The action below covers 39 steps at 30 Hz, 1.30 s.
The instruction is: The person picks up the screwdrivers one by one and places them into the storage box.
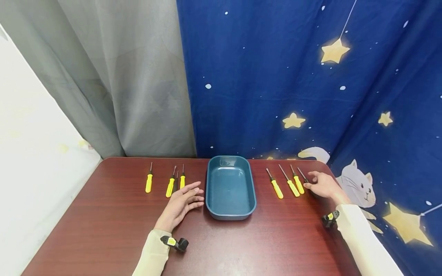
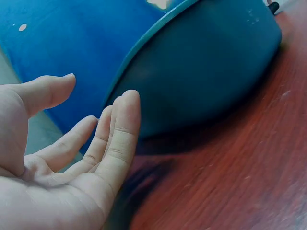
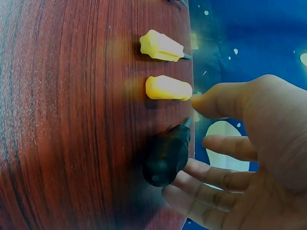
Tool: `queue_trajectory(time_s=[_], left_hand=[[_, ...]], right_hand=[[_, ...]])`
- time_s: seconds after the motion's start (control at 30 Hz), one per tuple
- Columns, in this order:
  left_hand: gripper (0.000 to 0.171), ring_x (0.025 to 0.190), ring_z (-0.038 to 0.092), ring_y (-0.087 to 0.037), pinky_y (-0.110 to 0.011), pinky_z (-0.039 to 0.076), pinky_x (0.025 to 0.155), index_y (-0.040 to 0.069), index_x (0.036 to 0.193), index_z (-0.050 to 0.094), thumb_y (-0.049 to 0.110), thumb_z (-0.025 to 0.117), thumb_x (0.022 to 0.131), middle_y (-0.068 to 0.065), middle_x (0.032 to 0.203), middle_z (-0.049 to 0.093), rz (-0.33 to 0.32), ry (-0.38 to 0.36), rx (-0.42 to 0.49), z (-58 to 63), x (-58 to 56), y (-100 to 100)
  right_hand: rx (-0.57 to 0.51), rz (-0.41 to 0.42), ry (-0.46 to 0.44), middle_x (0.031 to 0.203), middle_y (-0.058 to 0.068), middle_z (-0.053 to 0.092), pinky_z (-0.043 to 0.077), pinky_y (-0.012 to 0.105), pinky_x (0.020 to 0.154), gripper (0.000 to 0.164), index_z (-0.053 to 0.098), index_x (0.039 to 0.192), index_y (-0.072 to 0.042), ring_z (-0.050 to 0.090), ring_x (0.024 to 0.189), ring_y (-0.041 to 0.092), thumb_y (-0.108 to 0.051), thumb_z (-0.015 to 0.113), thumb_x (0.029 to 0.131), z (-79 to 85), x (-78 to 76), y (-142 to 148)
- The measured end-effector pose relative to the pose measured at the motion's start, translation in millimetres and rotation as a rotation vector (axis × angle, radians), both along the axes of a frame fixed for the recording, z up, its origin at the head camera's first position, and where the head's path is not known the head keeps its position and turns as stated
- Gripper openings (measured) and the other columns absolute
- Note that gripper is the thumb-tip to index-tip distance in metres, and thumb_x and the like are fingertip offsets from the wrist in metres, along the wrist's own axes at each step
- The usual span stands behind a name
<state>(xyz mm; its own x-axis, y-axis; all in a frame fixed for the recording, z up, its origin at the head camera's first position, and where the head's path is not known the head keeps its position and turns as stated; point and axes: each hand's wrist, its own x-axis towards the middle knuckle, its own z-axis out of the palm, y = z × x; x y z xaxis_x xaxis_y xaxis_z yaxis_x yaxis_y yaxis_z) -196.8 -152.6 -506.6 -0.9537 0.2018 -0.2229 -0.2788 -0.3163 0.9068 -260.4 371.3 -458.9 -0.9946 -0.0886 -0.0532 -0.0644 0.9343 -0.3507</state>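
Observation:
My right hand (image 1: 323, 184) is over a black-handled screwdriver (image 3: 165, 155) at the table's right end. In the right wrist view its fingertips are at the black handle's side, while the thumb stays apart near a yellow-handled screwdriver (image 3: 168, 88). Whether the fingertips touch the handle I cannot tell. My left hand (image 1: 181, 205) holds nothing and has its fingers spread loosely just left of a blue rectangular tray (image 1: 230, 215). Beyond that hand lie yellow-handled screwdrivers (image 1: 170, 187) and, partly hidden, a dark-handled one (image 1: 175, 185).
Another yellow screwdriver (image 1: 149, 183) lies farther left on the red-brown wooden table (image 1: 114, 214). Right of the tray, more yellow screwdrivers (image 1: 277, 189) lie in a row, tips away. A blue star-patterned curtain (image 1: 248, 96) and a grey one (image 1: 148, 96) hang behind the table.

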Motion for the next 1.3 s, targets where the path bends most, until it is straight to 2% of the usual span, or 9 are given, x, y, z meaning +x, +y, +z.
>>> queue_trajectory(time_s=[0.17,0.4,0.67,0.97,1.3], left_hand=[[0.055,0.090,0.071,-0.017,-0.032,0.063,0.084,0.005,0.148,0.050,0.018,0.069,0.099,-0.006,0.107,0.071,-0.005,0.001,-0.015,-4.1,1.3,7.1],[0.055,0.086,0.070,-0.015,-0.029,0.062,0.079,0.004,0.148,0.050,0.011,0.070,0.097,-0.001,0.097,0.074,-0.030,0.003,-0.027,-7.3,3.1,14.1],[0.058,0.086,0.070,-0.013,-0.028,0.062,0.080,0.003,0.148,0.049,0.012,0.071,0.096,-0.001,0.100,0.073,-0.053,0.030,-0.023,-6.4,2.9,17.1],[0.057,0.086,0.070,-0.011,-0.026,0.061,0.081,0.003,0.149,0.049,0.010,0.071,0.096,-0.001,0.100,0.071,-0.060,0.026,-0.019,-6.9,2.8,17.2],[0.057,0.087,0.069,-0.011,-0.026,0.061,0.081,0.004,0.150,0.047,0.009,0.069,0.098,-0.002,0.102,0.070,-0.061,0.015,0.002,-5.4,3.3,17.6]], right_hand=[[-0.003,0.005,0.004,0.098,0.021,0.070,0.052,0.057,0.088,0.054,0.060,0.130,0.009,0.066,0.092,0.036,-0.025,0.073,0.089,-1.7,-0.4,-1.6],[0.006,0.006,0.003,0.096,0.022,0.072,0.054,0.054,0.084,0.046,0.064,0.124,0.009,0.067,0.089,0.034,-0.019,0.072,0.088,-5.0,-5.3,0.8],[0.007,0.004,0.015,0.092,0.022,0.072,0.055,0.051,0.079,0.037,0.067,0.117,0.008,0.067,0.084,0.032,-0.014,0.069,0.087,-8.5,-8.5,4.2],[0.001,0.014,0.036,0.086,0.018,0.072,0.052,0.037,0.069,0.033,0.069,0.112,0.007,0.065,0.077,0.026,-0.013,0.069,0.087,-12.4,-10.5,6.6],[-0.001,0.016,0.061,0.083,0.016,0.071,0.053,0.041,0.069,0.030,0.069,0.108,0.007,0.065,0.075,0.026,-0.013,0.070,0.086,-12.1,-10.2,4.0]])
